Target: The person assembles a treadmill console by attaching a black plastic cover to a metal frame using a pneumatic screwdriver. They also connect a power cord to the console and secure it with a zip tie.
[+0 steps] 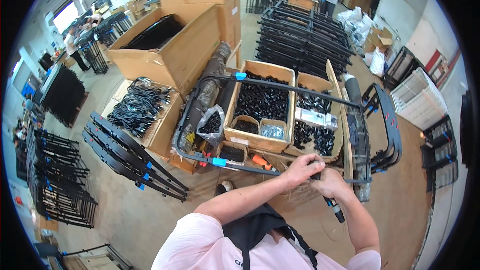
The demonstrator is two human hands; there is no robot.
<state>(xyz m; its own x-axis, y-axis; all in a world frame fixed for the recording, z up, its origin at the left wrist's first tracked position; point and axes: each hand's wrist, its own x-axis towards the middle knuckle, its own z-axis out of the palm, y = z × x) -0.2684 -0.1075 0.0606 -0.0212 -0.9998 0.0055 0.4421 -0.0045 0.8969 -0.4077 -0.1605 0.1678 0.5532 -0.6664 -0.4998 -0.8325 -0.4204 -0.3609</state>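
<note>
A large black tubular frame with blue tape patches lies across the wooden boxes in front of me. My left hand is closed at its near bar, fingers curled over a small dark part whose kind is hidden. Right beside it, my right hand is wrapped around a black stick-shaped tool, perhaps a screwdriver. The lower end of that tool sticks out below the fist; its upper end is hidden between the hands. An orange-and-black handled tool rests just under the near bar.
Wooden boxes hold small black parts, with a white carton in the right one. Bundled black cables lie on a box at left. Black frames lean at left and right; more are stacked behind.
</note>
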